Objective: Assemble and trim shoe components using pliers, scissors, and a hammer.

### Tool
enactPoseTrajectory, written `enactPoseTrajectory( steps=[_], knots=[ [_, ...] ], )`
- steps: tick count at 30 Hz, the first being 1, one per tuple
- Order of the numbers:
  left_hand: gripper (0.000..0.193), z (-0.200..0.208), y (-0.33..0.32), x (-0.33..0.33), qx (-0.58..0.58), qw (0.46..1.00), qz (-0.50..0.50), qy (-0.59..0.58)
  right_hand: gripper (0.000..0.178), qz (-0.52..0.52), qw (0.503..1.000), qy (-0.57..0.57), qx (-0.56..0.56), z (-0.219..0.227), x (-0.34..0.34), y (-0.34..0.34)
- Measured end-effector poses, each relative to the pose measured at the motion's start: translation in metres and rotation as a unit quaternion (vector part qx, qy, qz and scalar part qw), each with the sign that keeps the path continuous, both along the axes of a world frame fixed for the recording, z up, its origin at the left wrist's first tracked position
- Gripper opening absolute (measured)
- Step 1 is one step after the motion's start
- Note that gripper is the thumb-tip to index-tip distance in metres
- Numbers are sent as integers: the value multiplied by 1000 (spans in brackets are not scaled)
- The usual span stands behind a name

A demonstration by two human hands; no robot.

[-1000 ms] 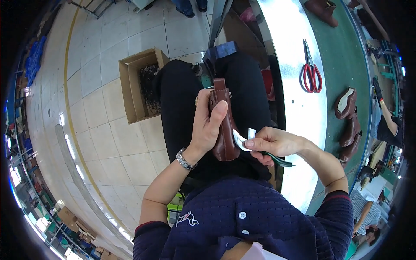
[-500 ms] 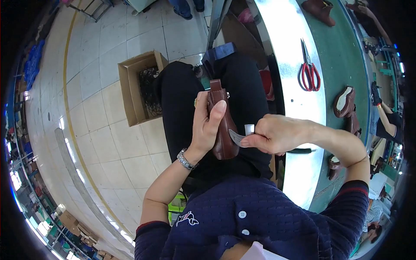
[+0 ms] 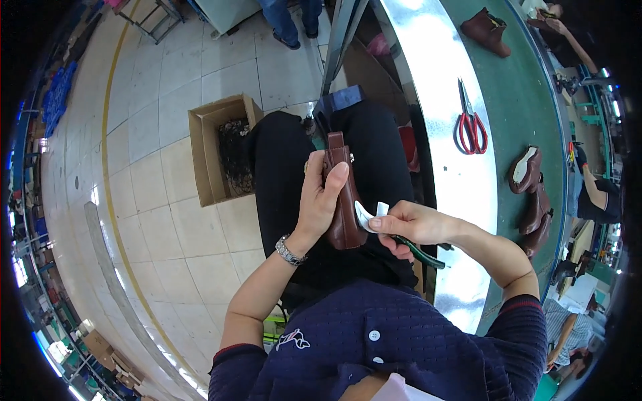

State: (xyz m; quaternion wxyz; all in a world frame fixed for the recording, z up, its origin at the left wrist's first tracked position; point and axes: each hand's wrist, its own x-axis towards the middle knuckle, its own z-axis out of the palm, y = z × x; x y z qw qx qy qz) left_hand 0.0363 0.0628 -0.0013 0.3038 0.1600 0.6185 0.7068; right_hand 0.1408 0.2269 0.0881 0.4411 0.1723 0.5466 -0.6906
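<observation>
In my left hand (image 3: 319, 197) is a brown leather shoe (image 3: 346, 214), held over my lap with my thumb along its upper. One end points toward my body and a narrow tab-like part stands at the far end. A small metal fitting shows on its right side. My right hand (image 3: 411, 224) is closed on pincers (image 3: 418, 254) with dark green handles. Their pale curved jaws (image 3: 364, 215) are spread, and one tip is at the shoe's right side. Whether that tip touches the leather I cannot tell.
Red-handled scissors (image 3: 472, 132) lie on the shiny metal bench edge (image 3: 461, 194) at right. Several brown shoes (image 3: 533, 204) rest on the green belt (image 3: 498, 87) beyond. A cardboard box (image 3: 200, 157) with dark scraps stands on the floor at left. Other people are around.
My right hand has turned and dropped slightly, bringing the green handles into sight. The pincers' jaws remain by the shoe's right side. My left hand keeps its hold.
</observation>
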Motion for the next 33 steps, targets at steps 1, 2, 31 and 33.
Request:
enactPoseTrajectory(
  steps=[1,2,31,33],
  knots=[
    [40,1,0,0,-10,1000,-7,19,67,-1,1000,-1,-3,1,-1,3],
    [40,1,0,2,-13,1000,-8,19,66,52,997,43,43,4,-4,8],
    [69,50,-56,-47,-90,973,-50,-207,59,-149,964,-20,220,-20,105,54],
    [72,53,-47,-56,-113,960,-53,-252,68,-264,941,64,204,-18,99,51]
  ],
)
